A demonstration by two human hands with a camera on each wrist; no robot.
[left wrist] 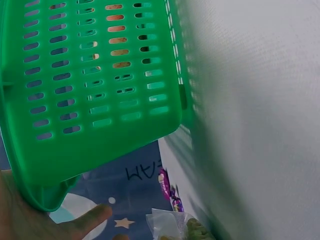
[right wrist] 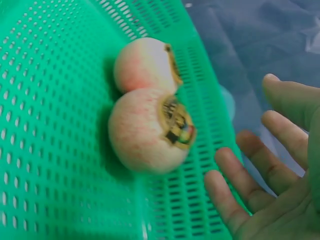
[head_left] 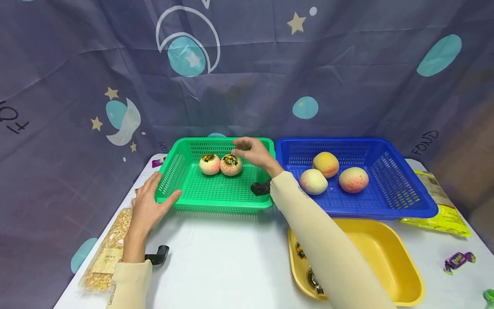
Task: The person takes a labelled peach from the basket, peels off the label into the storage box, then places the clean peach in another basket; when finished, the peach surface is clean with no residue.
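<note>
Two pale pink peaches, a left one [head_left: 209, 165] and a right one [head_left: 231, 165], sit side by side in the green basket [head_left: 216, 205], each with a black-and-gold sticker. My right hand [head_left: 252, 152] is over the basket's right side, just beside the right peach; its fingers are spread and hold nothing, as the right wrist view shows with the right hand [right wrist: 270, 175] apart from the fruit. My left hand [head_left: 148, 206] lies at the basket's left rim, thumb and fingers apart. In the left wrist view, the left hand [left wrist: 45, 225] is next to the rim corner.
Right of the green basket stands a blue basket [head_left: 401, 210] with three peaches [head_left: 353, 179]. A yellow tray [head_left: 409, 274] holding stickers [head_left: 314, 281] is in front, partly behind my right sleeve. A bag of grains [head_left: 109, 249], a yellow packet [head_left: 444, 206] and a purple candy [head_left: 459, 261] lie near the sides.
</note>
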